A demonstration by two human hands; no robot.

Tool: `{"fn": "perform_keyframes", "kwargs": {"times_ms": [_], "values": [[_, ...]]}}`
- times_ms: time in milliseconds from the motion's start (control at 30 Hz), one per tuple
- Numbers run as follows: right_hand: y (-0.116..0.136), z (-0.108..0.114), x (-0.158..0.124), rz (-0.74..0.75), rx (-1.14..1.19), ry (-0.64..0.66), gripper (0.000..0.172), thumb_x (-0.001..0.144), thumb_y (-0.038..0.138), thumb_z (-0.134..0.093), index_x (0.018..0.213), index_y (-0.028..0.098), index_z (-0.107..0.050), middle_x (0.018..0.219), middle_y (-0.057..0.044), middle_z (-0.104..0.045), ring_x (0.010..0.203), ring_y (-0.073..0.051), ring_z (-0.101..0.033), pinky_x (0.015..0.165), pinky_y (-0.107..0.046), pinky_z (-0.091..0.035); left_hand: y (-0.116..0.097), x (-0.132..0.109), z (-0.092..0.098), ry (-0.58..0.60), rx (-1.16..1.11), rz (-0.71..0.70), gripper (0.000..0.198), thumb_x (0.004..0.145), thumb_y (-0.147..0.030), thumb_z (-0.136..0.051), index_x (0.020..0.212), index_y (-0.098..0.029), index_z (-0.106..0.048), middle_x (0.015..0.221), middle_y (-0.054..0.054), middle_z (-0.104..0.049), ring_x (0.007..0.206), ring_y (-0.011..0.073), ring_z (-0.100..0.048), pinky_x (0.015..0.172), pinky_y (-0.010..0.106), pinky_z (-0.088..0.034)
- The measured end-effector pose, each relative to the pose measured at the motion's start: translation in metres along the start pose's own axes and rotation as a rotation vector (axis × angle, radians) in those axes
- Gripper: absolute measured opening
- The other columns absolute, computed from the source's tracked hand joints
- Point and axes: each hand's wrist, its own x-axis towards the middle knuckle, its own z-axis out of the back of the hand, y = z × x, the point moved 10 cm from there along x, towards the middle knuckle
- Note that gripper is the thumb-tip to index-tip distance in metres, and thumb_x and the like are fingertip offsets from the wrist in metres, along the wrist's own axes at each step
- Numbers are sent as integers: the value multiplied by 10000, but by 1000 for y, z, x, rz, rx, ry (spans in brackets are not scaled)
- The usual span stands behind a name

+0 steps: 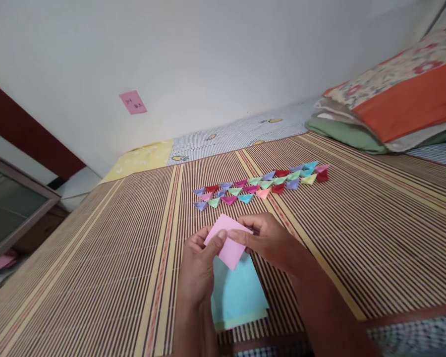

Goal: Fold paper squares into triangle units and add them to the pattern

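Observation:
A pink square of paper [232,253] is held between my two hands, one corner pointing toward me. My left hand [198,258] pinches its left side, thumb on top and fingers beneath. On the other side my right hand [269,240] grips the paper too, with its thumb laid across the surface near the left thumb. Below the hands, light blue sheets [241,292] with a pale green edge showing lie on the striped mat. Beyond my hands, several small folded paper triangles [229,200] in many colours are set out in slanting rows.
The striped mat [134,258] spreads over the bed. Folded bedding with an orange band [416,99] is stacked at the right. A pink note [133,102] is stuck to the wall. A framed glass panel [15,203] stands at the left edge.

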Motion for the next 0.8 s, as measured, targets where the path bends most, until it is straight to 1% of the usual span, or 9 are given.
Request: {"fn": "perform_keyframes", "kwargs": {"times_ms": [133, 200, 267, 367, 433, 500, 633, 700, 800], "values": [[-6, 4, 2, -8, 35, -55, 401, 926, 422, -631, 620, 190, -518, 565, 56, -441, 527, -98, -394, 483, -243, -277, 5, 3, -8, 22, -113, 47, 333, 659, -362, -908, 768, -106, -725, 612, 15, -642, 545, 123, -570, 536, 226, -457], [-11, 5, 4, -15, 64, -75, 397, 919, 423, -634, 619, 190, -520, 559, 57, -441, 513, -95, -384, 477, -246, -265, -2, 3, -2, -37, -92, -14, 312, 686, -344, -899, 836, -125, -736, 609, -4, -639, 527, 106, -557, 529, 210, -455], [-14, 5, 6, -22, 86, -76, 382, 912, 423, -636, 628, 189, -533, 560, 54, -452, 512, -97, -397, 480, -248, -272, -12, 1, 5, -70, -30, -95, 320, 743, -312, -873, 1005, -177, -747, 623, -30, -642, 543, 95, -557, 546, 190, -457], [-17, 5, 6, -33, 95, -66, 371, 910, 423, -637, 638, 186, -548, 564, 56, -444, 517, -97, -396, 483, -249, -269, -19, -2, 6, 38, 85, -137, 366, 829, -299, -810, 1184, -248, -739, 775, -2, -717, 678, 113, -609, 629, 195, -484], [-19, 3, 5, -46, 91, -48, 376, 905, 424, -648, 634, 185, -546, 559, 64, -419, 510, -91, -362, 473, -247, -241, -18, -2, 9, 88, 138, -121, 262, 839, -286, -800, 1093, -226, -795, 878, 40, -756, 788, 133, -639, 705, 207, -496], [-19, 0, 4, -58, 83, -24, 374, 902, 417, -659, 632, 183, -546, 557, 70, -400, 505, -85, -334, 466, -247, -217, -12, 0, 14, 102, 150, -72, 189, 810, -275, -824, 982, -199, -834, 848, 57, -769, 780, 135, -639, 707, 206, -490], [-12, -1, 4, -30, 64, -24, 405, 959, 440, -597, 650, 181, -563, 569, 58, -444, 521, -93, -402, 482, -241, -287, -4, 5, 21, 34, 48, -6, 206, 671, -275, -910, 839, -169, -853, 726, 63, -764, 695, 134, -641, 665, 208, -501], [-4, 5, 3, 12, 70, -74, 324, 986, 445, -567, 825, 178, -655, 656, 33, -554, 598, -113, -518, 544, -240, -390, -2, 8, 25, -34, -24, 9, 248, 599, -288, -942, 789, -158, -851, 710, 72, -768, 680, 144, -656, 664, 220, -523], [12, 15, 0, 107, 37, -112, 250, 961, 356, -624, 1164, 220, -676, 1023, -39, -700, 906, -166, -663, 740, -284, -519, 1, 12, 28, -89, -111, 32, 288, 543, -288, -961, 760, -138, -845, 719, 89, -779, 679, 147, -672, 661, 216, -537]]}}
